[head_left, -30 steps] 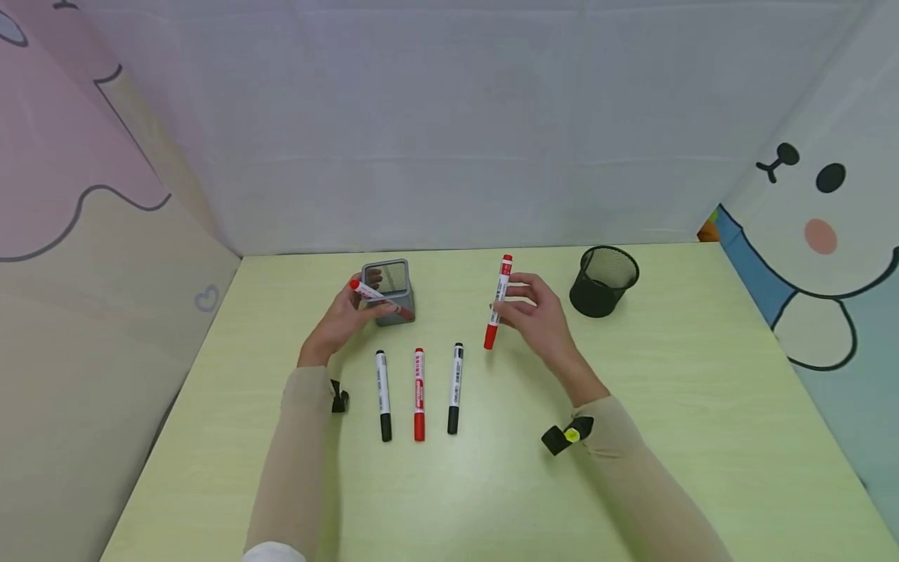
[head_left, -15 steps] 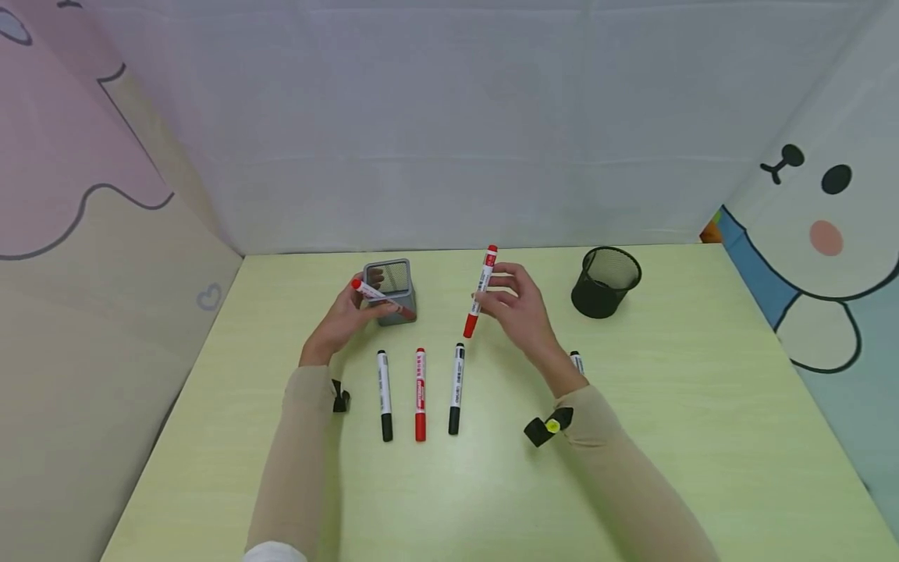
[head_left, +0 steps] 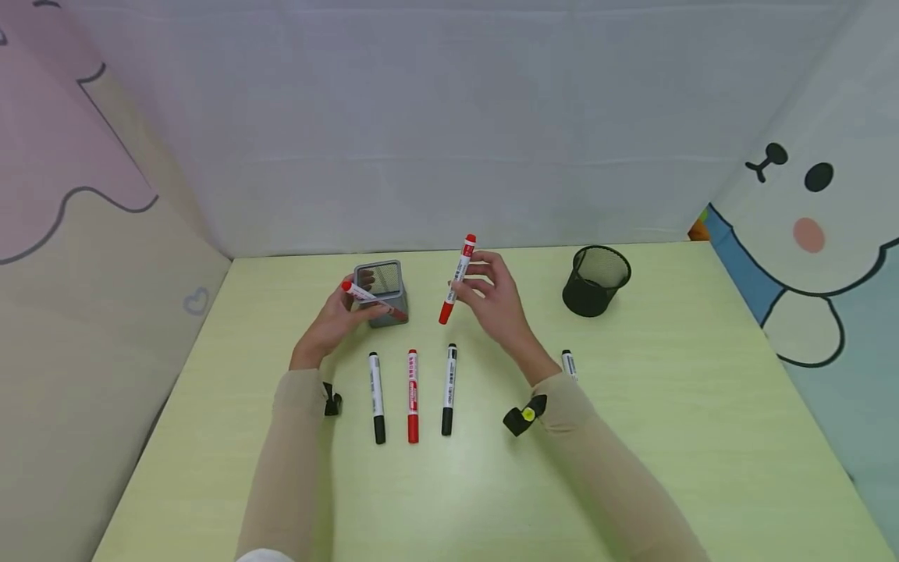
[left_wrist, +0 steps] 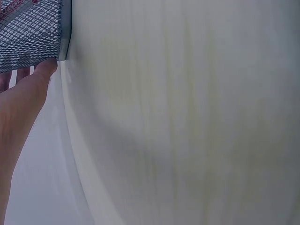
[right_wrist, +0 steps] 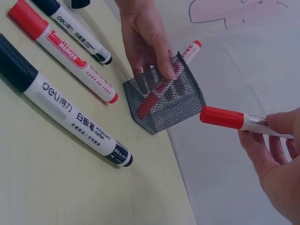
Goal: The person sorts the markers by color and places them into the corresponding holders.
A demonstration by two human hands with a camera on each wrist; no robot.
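Observation:
My left hand (head_left: 328,324) grips a square grey mesh pen holder (head_left: 389,312) at the back left, thumb along its near side. A red-capped whiteboard marker (head_left: 360,292) leans inside it, its upper end sticking out over the left rim. Between thumb and fingers, my right hand (head_left: 497,304) pinches a second red marker (head_left: 460,269), red cap downward and tilted, raised above the table to the right of the holder. In the right wrist view that marker's cap (right_wrist: 220,117) shows close to the mesh holder's rim (right_wrist: 200,93).
A black marker (head_left: 377,394), a red marker (head_left: 413,394) and another black marker (head_left: 449,386) lie in a row on the table (head_left: 421,499). Behind the right sleeve, one more marker (head_left: 569,363) is partly hidden. A round black mesh pen holder (head_left: 593,293) stands at the back right.
My right hand has carried its red marker leftward and away from me, closer to the square holder. A marker behind the right forearm has come into view. The left hand stays on the holder.

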